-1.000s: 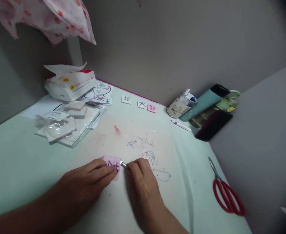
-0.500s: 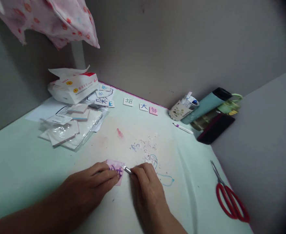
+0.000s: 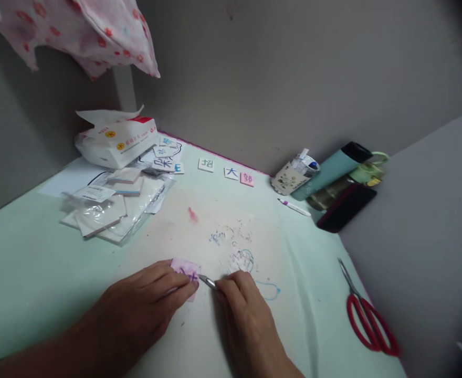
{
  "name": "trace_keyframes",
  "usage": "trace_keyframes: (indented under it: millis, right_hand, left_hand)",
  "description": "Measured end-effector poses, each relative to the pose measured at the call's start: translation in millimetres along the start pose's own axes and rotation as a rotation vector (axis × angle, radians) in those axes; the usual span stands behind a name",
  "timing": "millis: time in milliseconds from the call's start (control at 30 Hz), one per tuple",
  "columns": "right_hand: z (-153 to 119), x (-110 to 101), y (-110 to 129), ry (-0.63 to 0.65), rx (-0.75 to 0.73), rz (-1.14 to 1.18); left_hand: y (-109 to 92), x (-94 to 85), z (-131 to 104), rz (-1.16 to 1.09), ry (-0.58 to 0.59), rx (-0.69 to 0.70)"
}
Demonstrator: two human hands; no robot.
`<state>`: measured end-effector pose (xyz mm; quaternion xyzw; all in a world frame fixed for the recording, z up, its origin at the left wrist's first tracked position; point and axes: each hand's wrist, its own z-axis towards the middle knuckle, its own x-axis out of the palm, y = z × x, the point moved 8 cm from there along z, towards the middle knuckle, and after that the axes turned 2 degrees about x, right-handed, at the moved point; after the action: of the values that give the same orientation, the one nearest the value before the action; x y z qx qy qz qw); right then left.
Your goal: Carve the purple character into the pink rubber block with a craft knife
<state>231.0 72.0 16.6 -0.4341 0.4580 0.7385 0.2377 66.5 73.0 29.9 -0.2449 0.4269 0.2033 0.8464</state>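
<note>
In the lower middle of the frame, a pink block (image 3: 184, 264) with purple strokes is lying on the table (image 3: 77, 278). The left hand (image 3: 148, 294) is clamping it down, fingers together over its left and lower parts. The right hand (image 3: 249, 317), just to the right, is pinching a knife (image 3: 209, 282), fingers closed on the handle and the blade pointing left at the block's right edge; whether the tip is touching is too small to tell. The step in hand is looking like carving at that edge. If so, the next move is calling for a short, controlled stroke that is sparing the left fingertips, which are resting close to the tip. At upper middle, 3 tiles (image 3: 231, 172) are lying in a row; at lower right, 1 pair of scissors (image 3: 367, 317) is lying unused.
</note>
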Motion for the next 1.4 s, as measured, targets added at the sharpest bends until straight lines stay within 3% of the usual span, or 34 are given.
trace_keyframes:
  millis: [200, 367, 700, 833, 1067, 1200, 1400]
  right_hand:
    - [0, 5, -3, -0.018, 0.001, -0.01]
    - [7, 0, 7, -0.106, -0.004, -0.043]
    - [11, -5, 12, -0.144, -0.025, -0.068]
    - [15, -6, 15, -0.14, -0.049, -0.069]
    - [14, -6, 12, -0.123, -0.041, -0.069]
    - [16, -6, 13, -0.123, -0.036, -0.067]
    - [11, -7, 13, -0.159, -0.057, -0.049]
  left_hand:
    - [1, 1.4, -1, -0.004, 0.032, 0.022]
    - [0, 0.9, -1, -0.002, 0.072, 0.078]
    - [3, -1.0, 0, 0.004, 0.029, 0.037]
    - [1, 5.1, -3, 0.007, 0.108, 0.083]
    - [3, 2.9, -4, -0.048, 0.024, 0.018]
    - [0, 2.5, -1, -0.016, 0.069, 0.066]
    - [-2, -5.8, 2, -0.017, 0.02, 0.087]
